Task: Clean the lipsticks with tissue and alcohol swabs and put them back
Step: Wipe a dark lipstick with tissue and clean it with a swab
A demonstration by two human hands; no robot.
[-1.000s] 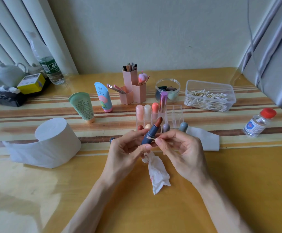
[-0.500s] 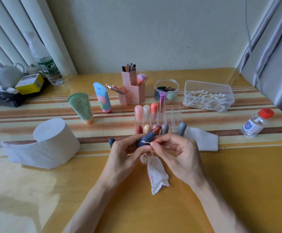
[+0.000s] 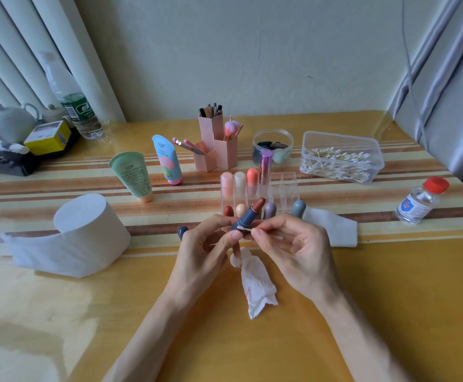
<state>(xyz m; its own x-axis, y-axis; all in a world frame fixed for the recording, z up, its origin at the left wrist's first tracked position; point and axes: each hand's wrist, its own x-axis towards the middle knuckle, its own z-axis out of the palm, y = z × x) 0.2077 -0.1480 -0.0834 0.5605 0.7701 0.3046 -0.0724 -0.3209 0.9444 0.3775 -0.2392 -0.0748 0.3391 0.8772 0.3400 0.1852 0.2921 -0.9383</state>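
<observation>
Left hand (image 3: 202, 244) grips the blue-grey lipstick (image 3: 248, 216) low on its case, thumb in front and the other fingers curled behind. It holds the lipstick just in front of the clear organiser (image 3: 287, 186). The lipstick's long axis tilts up and away to the right, with the brown-red bullet twisted out and pointing at the organiser's front row.

Right hand (image 3: 293, 249) pinches a cotton swab (image 3: 245, 229) between thumb and forefinger. The swab lies nearly level, crosswise to the case, and comes in from the right. Its tip touches the case just above the left thumb.

That crossing is what the next move turns on. The step in hand looks like swabbing the case below the bullet. To reach the far side, the left hand would probably have to roll the tube about its own axis rather than the swab travelling round it (the bullet is exposed, so a slip upward could smear it).

A stained tissue (image 3: 255, 282) lies under the hands, its top close to the left fingers; whether they hold it cannot be told. Empty compartments show toward the organiser's right, beyond the lipstick and nearer the right hand. The alcohol bottle (image 3: 420, 201) stands well apart on the right.
</observation>
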